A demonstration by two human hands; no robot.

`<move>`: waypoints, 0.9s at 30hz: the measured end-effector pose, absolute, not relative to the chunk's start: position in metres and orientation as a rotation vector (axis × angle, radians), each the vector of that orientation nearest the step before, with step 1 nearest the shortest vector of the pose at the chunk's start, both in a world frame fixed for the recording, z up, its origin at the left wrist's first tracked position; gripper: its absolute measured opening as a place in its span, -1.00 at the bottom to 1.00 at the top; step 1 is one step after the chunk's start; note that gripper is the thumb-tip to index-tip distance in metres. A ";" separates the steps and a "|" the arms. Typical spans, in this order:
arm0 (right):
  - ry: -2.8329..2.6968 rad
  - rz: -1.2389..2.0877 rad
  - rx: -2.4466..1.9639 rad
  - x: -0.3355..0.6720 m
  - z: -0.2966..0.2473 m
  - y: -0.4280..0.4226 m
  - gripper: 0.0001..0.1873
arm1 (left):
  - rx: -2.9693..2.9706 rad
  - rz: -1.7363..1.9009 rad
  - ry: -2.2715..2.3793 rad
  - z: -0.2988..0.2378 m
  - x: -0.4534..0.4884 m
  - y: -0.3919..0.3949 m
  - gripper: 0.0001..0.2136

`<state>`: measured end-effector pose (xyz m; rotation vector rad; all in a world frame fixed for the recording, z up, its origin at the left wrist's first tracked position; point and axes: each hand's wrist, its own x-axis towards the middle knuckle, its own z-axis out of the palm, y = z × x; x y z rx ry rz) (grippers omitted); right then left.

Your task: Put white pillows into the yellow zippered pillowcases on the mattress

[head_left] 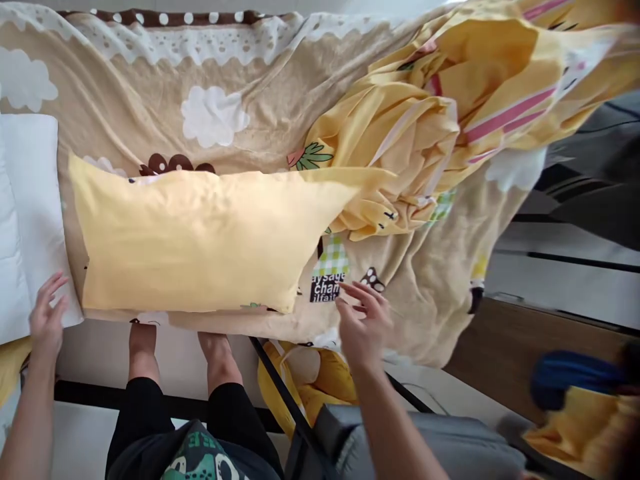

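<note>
**A:** Entry one, the bearing surface?

**B:** Tan bedcover (125, 120), spread wide. It is printed with white clouds, with scalloped white trim and a brown dotted band along the far edge. The near right part hangs over the side.

**A:** Lying directly on it?

**B:** Three items.
- Yellow pillow (200, 240): flat, at the near edge, centre.
- White pillow (25, 200): far left, just beside the yellow one.
- Crumpled yellow sheet (440, 113): pink-striped, heaped at the right, with one fold reaching the yellow pillow's far corner.
</note>
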<state>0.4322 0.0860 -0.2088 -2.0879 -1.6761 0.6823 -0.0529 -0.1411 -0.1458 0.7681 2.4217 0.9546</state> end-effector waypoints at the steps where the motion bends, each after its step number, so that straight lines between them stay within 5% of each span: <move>1: -1.684 0.577 -2.028 0.412 -0.211 0.078 -0.66 | 0.928 0.855 2.384 -0.149 -0.037 -0.123 -0.61; 8: -2.305 0.781 -1.525 0.205 -0.227 0.071 -0.49 | 1.664 0.385 2.235 -0.219 0.071 0.036 -0.52; 17: -2.220 0.753 -1.951 0.317 -0.281 0.122 -0.33 | 1.113 0.169 2.569 -0.254 -0.027 -0.038 -0.38; 23: -2.321 0.748 -1.690 0.202 -0.252 0.135 -0.43 | 1.521 0.554 2.365 -0.231 0.025 0.087 -0.50; 27: -2.498 0.895 -1.366 0.168 -0.259 0.161 -0.51 | 1.665 0.407 2.031 -0.247 0.048 0.135 -0.54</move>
